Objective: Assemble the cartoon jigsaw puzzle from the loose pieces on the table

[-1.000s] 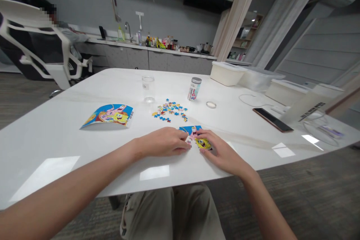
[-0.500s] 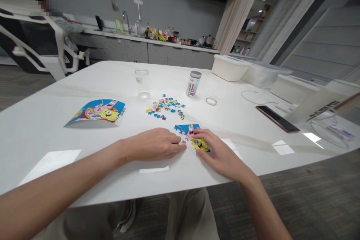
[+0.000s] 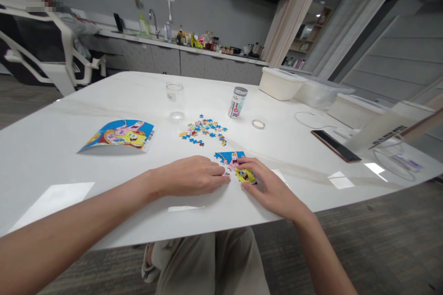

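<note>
On the white table, a partly joined jigsaw puzzle [image 3: 233, 159] shows a pink figure and a yellow one on blue. My right hand [image 3: 272, 189] rests over its right side, thumb and fingers apart, touching the yellow part and hiding some of it. At the puzzle's lower left, my left hand [image 3: 194, 175] has its fingers drawn together at a small pink puzzle piece [image 3: 227, 174], mostly hidden by the fingertips. Beyond lies a heap of loose puzzle pieces [image 3: 204, 125]. A curved picture sheet [image 3: 121, 136] with the same figures lies to the left.
Behind the pieces stand a clear jar [image 3: 176, 101] and a printed canister [image 3: 237, 103]; a round lid [image 3: 258, 124] lies beside. Rightward are a phone [image 3: 335, 145], a cable and storage boxes [image 3: 282, 84]. A person sits on a white chair [image 3: 51, 50] far left.
The view has shifted slightly. My left hand has edged a little toward the puzzle with the pink piece at its fingertips. My right hand keeps its place on the puzzle.
</note>
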Motion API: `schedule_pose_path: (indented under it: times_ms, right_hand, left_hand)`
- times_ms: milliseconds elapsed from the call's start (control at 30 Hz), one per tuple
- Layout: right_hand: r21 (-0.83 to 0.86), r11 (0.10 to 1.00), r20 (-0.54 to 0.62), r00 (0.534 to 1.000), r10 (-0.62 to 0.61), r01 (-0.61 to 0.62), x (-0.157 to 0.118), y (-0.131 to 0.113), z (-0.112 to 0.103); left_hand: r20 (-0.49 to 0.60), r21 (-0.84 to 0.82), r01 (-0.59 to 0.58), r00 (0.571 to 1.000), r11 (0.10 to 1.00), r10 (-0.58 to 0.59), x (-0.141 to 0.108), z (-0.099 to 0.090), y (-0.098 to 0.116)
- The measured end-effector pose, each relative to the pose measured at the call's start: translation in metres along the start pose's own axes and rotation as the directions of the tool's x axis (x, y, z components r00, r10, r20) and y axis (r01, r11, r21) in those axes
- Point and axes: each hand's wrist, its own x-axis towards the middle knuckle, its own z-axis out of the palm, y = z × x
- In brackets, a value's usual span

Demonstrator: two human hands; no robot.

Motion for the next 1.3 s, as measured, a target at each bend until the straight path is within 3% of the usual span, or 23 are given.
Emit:
schedule_pose_path:
  times_ms: [167,1300]
  right_hand:
    - [0.016,1.000,0.010,1.000,-0.003,0.003,-0.0020,0.0014,-0.0009]
    - [-0.017,1.000,0.008,1.000,-0.012,0.012,-0.0016,-0.0017,-0.0009]
  left_hand:
    - [-0.046,-0.046,-0.032,0.998,0.998,0.030,0.0004,-0.0021,-0.0016]
    - [-0.038,-0.122,0.017,0.999,0.992,-0.022,-0.0021,0.0034,-0.0017]
